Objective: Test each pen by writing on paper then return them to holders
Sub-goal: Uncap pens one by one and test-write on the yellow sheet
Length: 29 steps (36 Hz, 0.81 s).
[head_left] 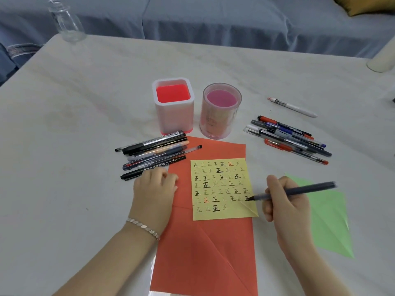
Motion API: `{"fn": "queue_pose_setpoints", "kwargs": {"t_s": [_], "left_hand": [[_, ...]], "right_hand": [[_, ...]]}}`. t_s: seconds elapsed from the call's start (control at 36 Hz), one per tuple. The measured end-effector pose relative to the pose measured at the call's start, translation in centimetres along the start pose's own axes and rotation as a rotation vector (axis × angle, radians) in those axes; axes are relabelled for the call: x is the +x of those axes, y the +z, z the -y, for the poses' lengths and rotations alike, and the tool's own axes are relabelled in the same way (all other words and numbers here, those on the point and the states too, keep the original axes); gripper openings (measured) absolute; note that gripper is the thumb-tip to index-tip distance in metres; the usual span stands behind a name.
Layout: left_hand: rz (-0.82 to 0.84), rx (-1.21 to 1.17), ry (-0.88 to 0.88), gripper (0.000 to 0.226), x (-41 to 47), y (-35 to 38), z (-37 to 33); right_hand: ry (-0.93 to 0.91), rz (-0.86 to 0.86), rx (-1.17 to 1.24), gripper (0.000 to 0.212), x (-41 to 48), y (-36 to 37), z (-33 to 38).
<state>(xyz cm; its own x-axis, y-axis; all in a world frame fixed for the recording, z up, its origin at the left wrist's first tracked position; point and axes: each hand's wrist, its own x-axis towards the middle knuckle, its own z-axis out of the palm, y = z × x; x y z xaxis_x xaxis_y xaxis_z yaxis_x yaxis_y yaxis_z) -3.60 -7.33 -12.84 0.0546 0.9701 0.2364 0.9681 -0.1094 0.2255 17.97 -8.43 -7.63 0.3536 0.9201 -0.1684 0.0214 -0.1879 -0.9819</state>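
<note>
My right hand (284,201) grips a dark pen (299,190) whose tip touches the right edge of the yellow paper (222,213), which is covered with rows of written marks. My left hand (155,189) rests on the orange sheet (205,253), fingers loosely curled, touching the nearest pens. A pile of several pens (154,153) lies left of the paper, and another pile (288,138) lies to the right. One white pen (292,107) lies apart at the far right. A square white holder (174,106) and a round clear holder (220,111) stand upright behind the paper, both without pens.
A green paper sheet (329,221) lies under and right of my right hand. A clear glass bottle (66,21) stands at the table's far left corner. A pale cylinder (382,58) sits at the far right edge. A grey-covered sofa runs behind the table.
</note>
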Motion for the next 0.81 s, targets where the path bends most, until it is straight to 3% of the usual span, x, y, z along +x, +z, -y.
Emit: {"fn": "queue_pose_setpoints", "kwargs": {"t_s": [0.11,0.19,0.28,0.44,0.67,0.81], "left_hand": [[-0.036,-0.131,0.101,0.028,-0.4,-0.1,-1.7],[0.073,-0.238,0.254,0.039,-1.1,0.2,-3.6],[0.239,-0.141,0.319,0.047,-1.8,1.1,-4.5],[0.417,-0.019,0.302,0.056,-1.4,1.7,-4.2],[0.288,-0.001,0.268,0.052,-1.8,2.1,-3.1],[0.296,-0.025,0.242,0.053,-1.9,2.1,-3.2]], "right_hand": [[-0.016,-0.026,-0.010,0.036,0.1,-0.4,-0.1],[-0.022,-0.051,-0.002,0.036,0.3,-0.4,-0.2],[-0.026,-0.054,0.004,0.033,0.3,-0.4,-0.6],[-0.039,-0.021,0.028,0.032,0.0,0.0,-1.5],[-0.085,-0.015,0.007,0.030,0.0,1.5,-2.1],[-0.110,-0.029,-0.052,0.040,-0.3,3.1,-3.1]]}}
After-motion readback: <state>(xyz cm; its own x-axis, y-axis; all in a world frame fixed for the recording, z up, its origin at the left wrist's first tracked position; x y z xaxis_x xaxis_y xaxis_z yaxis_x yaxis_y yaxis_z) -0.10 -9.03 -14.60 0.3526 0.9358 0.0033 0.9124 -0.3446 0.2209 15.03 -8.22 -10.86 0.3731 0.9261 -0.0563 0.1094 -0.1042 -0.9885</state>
